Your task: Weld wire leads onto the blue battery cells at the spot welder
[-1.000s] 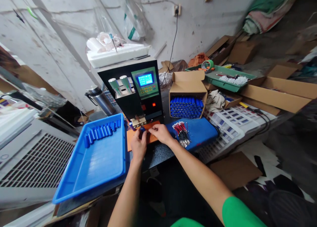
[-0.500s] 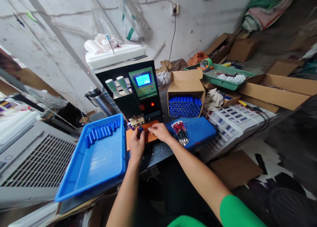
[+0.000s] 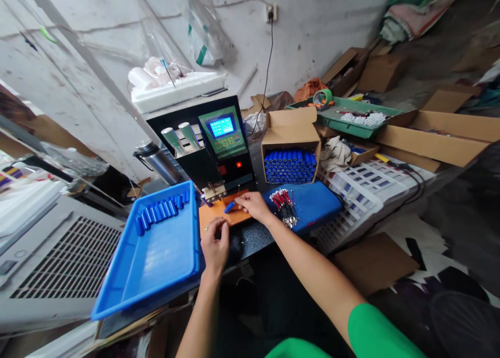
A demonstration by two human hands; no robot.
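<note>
My right hand (image 3: 253, 206) pinches a blue cylindrical battery cell (image 3: 230, 207), held tilted just above the orange board (image 3: 238, 218). My left hand (image 3: 215, 243) is at the board's front left edge, its fingers curled in and the thumb near them; whatever lies between them, if anything, is hidden. Behind the cell stands a black spot welder (image 3: 234, 166) with a lit display, its electrode block (image 3: 214, 193) over the board. A bundle of red and black wire leads (image 3: 287, 207) with white connectors rests on a blue pad (image 3: 316, 204), right of my right hand.
A blue tray (image 3: 156, 280) on the left holds a row of blue cells (image 3: 160, 211). An open cardboard box (image 3: 291, 134) packed with blue cells stands behind the pad. A steel flask (image 3: 162, 163) is beside the welder, and a green tray (image 3: 344, 116) sits at the back right.
My left hand has come away from the cell, down and toward me. The cell is now in my right hand's fingers, farther from the electrodes.
</note>
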